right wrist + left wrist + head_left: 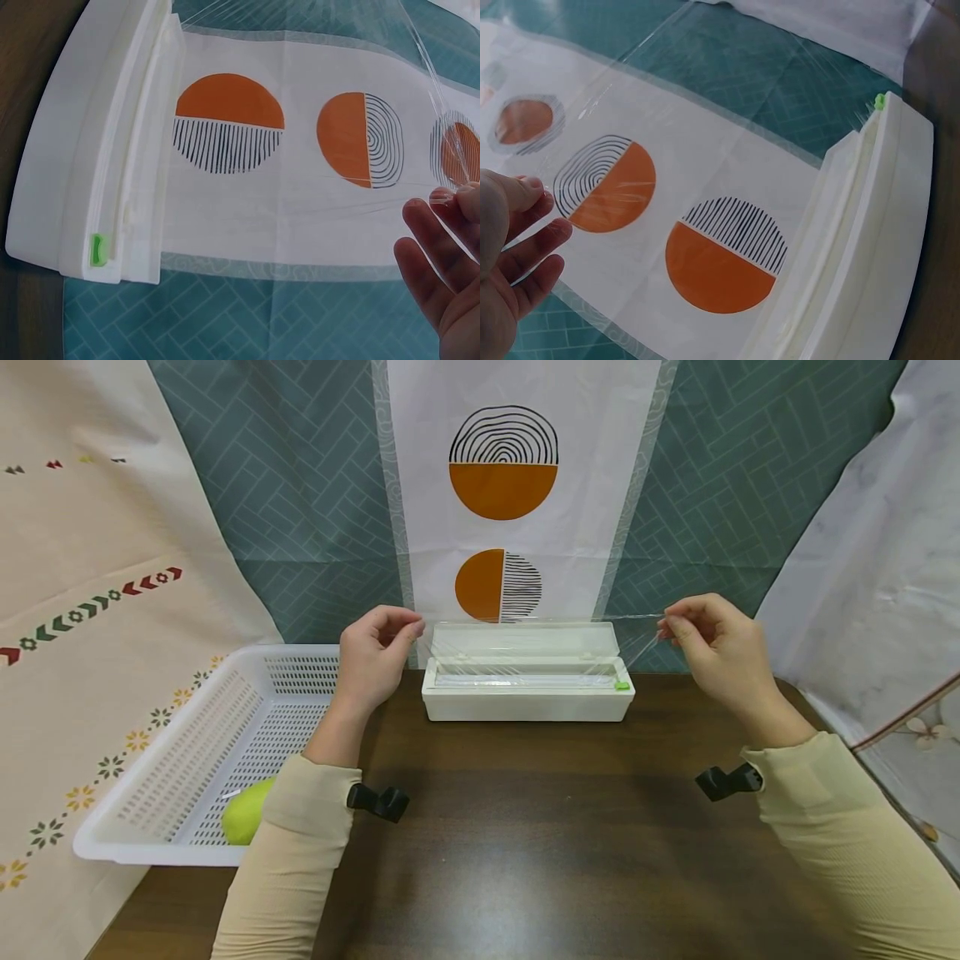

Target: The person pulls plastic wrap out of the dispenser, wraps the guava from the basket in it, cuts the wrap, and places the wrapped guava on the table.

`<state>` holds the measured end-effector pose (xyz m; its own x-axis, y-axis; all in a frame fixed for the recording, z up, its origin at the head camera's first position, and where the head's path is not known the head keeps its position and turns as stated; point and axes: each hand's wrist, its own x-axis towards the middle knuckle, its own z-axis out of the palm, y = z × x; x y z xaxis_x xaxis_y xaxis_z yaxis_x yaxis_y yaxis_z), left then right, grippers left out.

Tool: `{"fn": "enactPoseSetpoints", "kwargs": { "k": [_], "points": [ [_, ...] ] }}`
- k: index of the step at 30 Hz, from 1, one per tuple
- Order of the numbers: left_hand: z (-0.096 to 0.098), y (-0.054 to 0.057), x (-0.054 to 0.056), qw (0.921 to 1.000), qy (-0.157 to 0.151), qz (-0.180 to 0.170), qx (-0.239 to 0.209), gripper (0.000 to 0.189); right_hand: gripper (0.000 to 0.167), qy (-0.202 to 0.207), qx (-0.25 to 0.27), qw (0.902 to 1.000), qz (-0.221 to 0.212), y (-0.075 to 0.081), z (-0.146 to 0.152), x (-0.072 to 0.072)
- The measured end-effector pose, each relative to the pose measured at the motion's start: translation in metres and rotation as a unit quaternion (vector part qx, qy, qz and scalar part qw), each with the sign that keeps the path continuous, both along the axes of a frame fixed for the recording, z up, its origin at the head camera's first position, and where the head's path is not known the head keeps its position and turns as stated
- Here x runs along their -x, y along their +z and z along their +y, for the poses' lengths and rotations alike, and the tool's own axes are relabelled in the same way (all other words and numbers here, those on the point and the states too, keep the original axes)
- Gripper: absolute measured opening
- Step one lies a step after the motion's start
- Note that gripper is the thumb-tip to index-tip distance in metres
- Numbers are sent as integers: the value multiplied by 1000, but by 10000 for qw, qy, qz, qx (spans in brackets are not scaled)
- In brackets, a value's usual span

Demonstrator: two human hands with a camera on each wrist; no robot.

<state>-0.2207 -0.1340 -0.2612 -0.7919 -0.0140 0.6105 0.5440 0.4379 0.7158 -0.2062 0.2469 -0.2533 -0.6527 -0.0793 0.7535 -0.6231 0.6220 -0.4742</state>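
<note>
A clear sheet of plastic wrap (517, 647) stretches up out of a white dispenser box (525, 707) with its lid (525, 639) raised. My left hand (372, 656) pinches the sheet's left corner between thumb and forefinger, above and left of the box. On the other side my right hand (716, 643) pinches the right corner, and the film gathers in thin folds toward those fingertips. In the right wrist view, a green slider (98, 250) sits at the end of the box. The wrap roll lies inside the box, largely covered by the film.
Left of the box stands a white perforated basket (187, 727), partly behind my left forearm. A green fruit-like object (246, 812) lies in it, half hidden by the sleeve. The brown table (555, 835) extends in front of the box, and a patterned curtain (315, 485) hangs behind.
</note>
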Motion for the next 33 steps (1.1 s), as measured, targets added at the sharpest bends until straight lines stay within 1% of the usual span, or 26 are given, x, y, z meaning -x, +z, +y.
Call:
{"fn": "enactPoseSetpoints", "kwargs": {
  "k": [9, 33],
  "points": [
    [-1, 1, -1, 10000, 37, 76, 12, 16, 10, 49, 45, 10000, 37, 3, -1, -2],
    [-1, 4, -3, 9996, -6, 211, -179, 14, 10, 143, 87, 9996, 220, 5, -1, -6]
  ]
}}
